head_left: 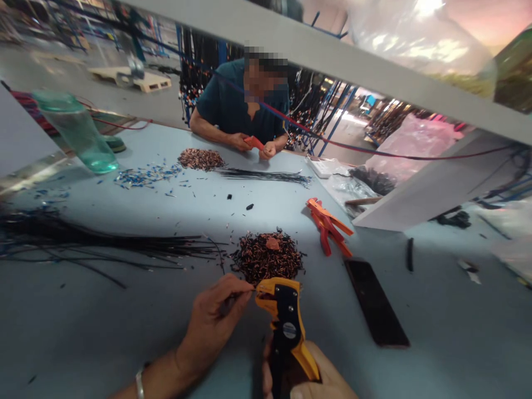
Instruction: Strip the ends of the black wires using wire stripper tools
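Note:
My right hand (320, 374) is wrapped round the handles of a yellow and black wire stripper (287, 310), its jaws pointing left. Thumb and fingertips of my left hand (220, 310) pinch a thin dark wire right at those jaws; most of the wire is hidden by the hand. Just beyond the tool lies a heap of short black and copper-coloured cut pieces (266, 263), with a reddish lump (272, 243) on top. To the left, a bundle of long black wires (137, 243) stretches across the table toward the heap.
Red-orange pliers (328, 224) and a dark phone (376, 302) lie to the right. Across the table (199, 205) a co-worker (245, 105) holds a red tool (254, 143) near a brown heap (201, 159), blue-ended bits (149, 174) and black wires (266, 175). A green bottle (78, 133) stands left.

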A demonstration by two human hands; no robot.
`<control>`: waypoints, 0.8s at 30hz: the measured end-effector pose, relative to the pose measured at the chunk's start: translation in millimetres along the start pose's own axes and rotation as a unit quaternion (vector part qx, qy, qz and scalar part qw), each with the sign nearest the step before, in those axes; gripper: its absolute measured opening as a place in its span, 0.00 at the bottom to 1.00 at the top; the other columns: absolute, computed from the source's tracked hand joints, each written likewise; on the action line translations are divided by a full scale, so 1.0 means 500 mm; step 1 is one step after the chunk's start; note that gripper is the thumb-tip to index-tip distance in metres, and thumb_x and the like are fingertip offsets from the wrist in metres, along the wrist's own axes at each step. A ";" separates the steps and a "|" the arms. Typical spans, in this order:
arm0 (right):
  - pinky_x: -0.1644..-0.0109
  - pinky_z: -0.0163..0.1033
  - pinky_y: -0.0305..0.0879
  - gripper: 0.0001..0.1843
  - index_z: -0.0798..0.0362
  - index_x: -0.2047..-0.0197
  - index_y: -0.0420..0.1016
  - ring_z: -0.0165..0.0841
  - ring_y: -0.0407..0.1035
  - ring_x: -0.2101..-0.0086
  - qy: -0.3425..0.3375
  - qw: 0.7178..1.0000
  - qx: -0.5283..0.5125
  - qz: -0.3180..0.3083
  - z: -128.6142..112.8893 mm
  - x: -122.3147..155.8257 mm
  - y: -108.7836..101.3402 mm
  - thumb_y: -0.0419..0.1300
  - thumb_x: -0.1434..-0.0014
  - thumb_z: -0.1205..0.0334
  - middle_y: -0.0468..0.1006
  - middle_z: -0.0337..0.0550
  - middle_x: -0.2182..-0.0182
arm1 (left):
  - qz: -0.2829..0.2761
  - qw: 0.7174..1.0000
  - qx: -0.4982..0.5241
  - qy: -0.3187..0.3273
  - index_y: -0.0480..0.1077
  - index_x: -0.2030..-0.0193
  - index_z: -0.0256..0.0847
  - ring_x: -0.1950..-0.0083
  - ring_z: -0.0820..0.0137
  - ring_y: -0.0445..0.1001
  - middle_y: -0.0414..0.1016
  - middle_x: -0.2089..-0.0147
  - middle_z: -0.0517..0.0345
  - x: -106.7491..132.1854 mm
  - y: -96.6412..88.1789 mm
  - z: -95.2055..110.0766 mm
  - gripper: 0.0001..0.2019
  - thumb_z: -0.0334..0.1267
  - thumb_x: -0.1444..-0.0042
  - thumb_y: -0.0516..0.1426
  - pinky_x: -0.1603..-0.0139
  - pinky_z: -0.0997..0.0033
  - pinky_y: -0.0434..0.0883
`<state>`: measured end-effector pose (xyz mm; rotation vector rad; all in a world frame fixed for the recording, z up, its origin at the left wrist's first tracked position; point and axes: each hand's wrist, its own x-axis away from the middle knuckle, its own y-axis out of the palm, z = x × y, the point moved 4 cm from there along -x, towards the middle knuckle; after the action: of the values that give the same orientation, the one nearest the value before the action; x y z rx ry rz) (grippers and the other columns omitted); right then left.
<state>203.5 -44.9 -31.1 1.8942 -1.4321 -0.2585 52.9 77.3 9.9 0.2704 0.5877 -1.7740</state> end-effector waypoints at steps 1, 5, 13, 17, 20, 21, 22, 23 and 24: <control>0.61 0.38 0.64 0.27 0.55 0.49 0.70 0.36 0.75 0.65 0.002 1.000 0.000 -0.002 -0.002 0.001 0.002 0.70 0.52 0.61 0.79 0.46 0.64 | -0.006 1.000 -0.003 0.003 0.76 0.65 0.43 0.74 0.76 0.70 0.74 0.73 0.64 0.000 0.000 0.001 0.08 0.26 0.43 0.58 0.74 0.82 0.66; 0.57 0.40 0.63 0.25 0.54 0.50 0.70 0.36 0.75 0.62 0.019 1.000 -0.012 -0.001 -0.023 0.003 0.018 0.69 0.51 0.61 0.79 0.45 0.62 | -0.008 1.000 -0.021 0.020 0.75 0.65 0.42 0.75 0.75 0.70 0.73 0.74 0.63 0.001 0.000 0.007 0.08 0.26 0.42 0.58 0.74 0.81 0.67; 0.60 0.39 0.64 0.25 0.55 0.52 0.71 0.36 0.76 0.66 0.011 1.000 -0.016 -0.022 -0.027 -0.005 0.023 0.70 0.52 0.60 0.80 0.45 0.65 | 0.012 0.998 -0.031 0.048 0.75 0.64 0.41 0.73 0.76 0.72 0.74 0.72 0.63 0.003 -0.001 0.013 0.08 0.24 0.43 0.58 0.73 0.82 0.68; 0.59 0.38 0.64 0.26 0.55 0.50 0.70 0.35 0.75 0.63 0.034 0.999 -0.038 0.004 -0.018 -0.001 0.018 0.70 0.52 0.61 0.79 0.46 0.63 | 0.014 0.998 -0.043 0.050 0.76 0.64 0.41 0.69 0.74 0.74 0.75 0.69 0.60 0.003 -0.003 0.013 0.07 0.25 0.43 0.59 0.70 0.81 0.70; 0.60 0.38 0.65 0.27 0.57 0.51 0.70 0.36 0.76 0.64 0.020 0.999 -0.035 -0.003 -0.017 -0.001 0.018 0.71 0.53 0.60 0.80 0.47 0.63 | 0.009 0.997 -0.051 0.052 0.76 0.65 0.41 0.68 0.74 0.75 0.75 0.68 0.59 0.003 -0.003 0.012 0.07 0.26 0.42 0.59 0.68 0.81 0.71; 0.60 0.38 0.65 0.27 0.57 0.51 0.70 0.36 0.76 0.64 0.016 0.999 -0.030 -0.008 -0.017 -0.001 0.018 0.71 0.53 0.60 0.80 0.47 0.63 | 0.008 0.997 -0.051 0.052 0.76 0.65 0.41 0.68 0.74 0.75 0.75 0.68 0.59 0.003 -0.002 0.011 0.07 0.26 0.42 0.59 0.68 0.81 0.71; 0.60 0.38 0.65 0.27 0.57 0.51 0.70 0.36 0.76 0.65 0.013 1.000 -0.027 -0.010 -0.016 -0.001 0.018 0.71 0.53 0.60 0.80 0.47 0.64 | 0.005 0.997 -0.050 0.053 0.76 0.65 0.40 0.68 0.74 0.75 0.75 0.68 0.59 0.003 -0.001 0.012 0.07 0.25 0.43 0.59 0.68 0.81 0.71; 0.60 0.38 0.65 0.27 0.57 0.51 0.70 0.36 0.76 0.65 0.013 1.000 -0.026 -0.009 -0.014 0.000 0.017 0.71 0.53 0.60 0.80 0.47 0.64 | 0.004 0.997 -0.049 0.054 0.76 0.65 0.40 0.68 0.74 0.75 0.75 0.68 0.60 0.003 -0.001 0.012 0.07 0.25 0.43 0.59 0.68 0.81 0.71; 0.60 0.38 0.65 0.27 0.57 0.51 0.70 0.36 0.76 0.64 0.016 1.000 -0.027 -0.006 -0.012 0.001 0.016 0.70 0.52 0.60 0.80 0.47 0.63 | 0.004 0.997 -0.048 0.055 0.76 0.65 0.40 0.68 0.75 0.75 0.75 0.69 0.60 0.002 0.000 0.013 0.07 0.25 0.43 0.59 0.67 0.82 0.71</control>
<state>201.1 -43.5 -21.4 1.8572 -1.3794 -0.2689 53.3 72.9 14.8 0.3043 0.7469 -1.7265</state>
